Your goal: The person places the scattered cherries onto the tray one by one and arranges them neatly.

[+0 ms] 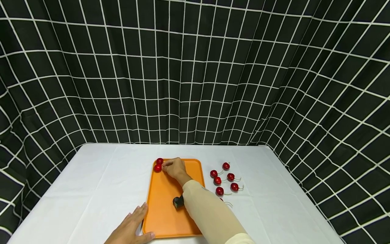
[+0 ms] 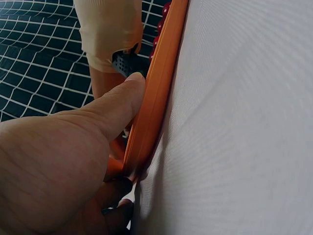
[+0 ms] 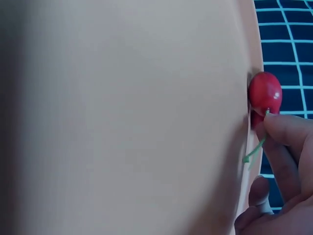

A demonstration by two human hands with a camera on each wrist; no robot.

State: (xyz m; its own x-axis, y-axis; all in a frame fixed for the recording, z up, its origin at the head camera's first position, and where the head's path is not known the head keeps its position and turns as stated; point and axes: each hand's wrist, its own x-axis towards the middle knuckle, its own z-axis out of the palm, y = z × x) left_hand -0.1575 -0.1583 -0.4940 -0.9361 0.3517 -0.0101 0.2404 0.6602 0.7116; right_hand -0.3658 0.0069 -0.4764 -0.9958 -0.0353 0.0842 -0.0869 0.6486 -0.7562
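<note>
At the far left corner of the orange tray (image 1: 164,203), my right hand (image 1: 176,168) has its thumb and finger at the green stem of a red cherry (image 1: 157,168). The right wrist view shows this cherry (image 3: 265,90) close up, with the stem (image 3: 259,147) running past the pinching fingertips. Just beyond it, a second cherry (image 1: 159,161) sits against the corner, partly hidden in the right wrist view. My left hand (image 1: 131,225) rests at the tray's near left corner, fingers extended along its side. Its thumb (image 2: 129,93) lies straight against the rim.
Several stemmed cherries (image 1: 230,177) lie scattered on the white tablecloth (image 1: 100,189) right of the tray; the right sleeve partly covers the nearest. A dark wrist device (image 1: 178,202) hangs under the right forearm. A black curtain (image 1: 189,74) with white grid lines encloses the table.
</note>
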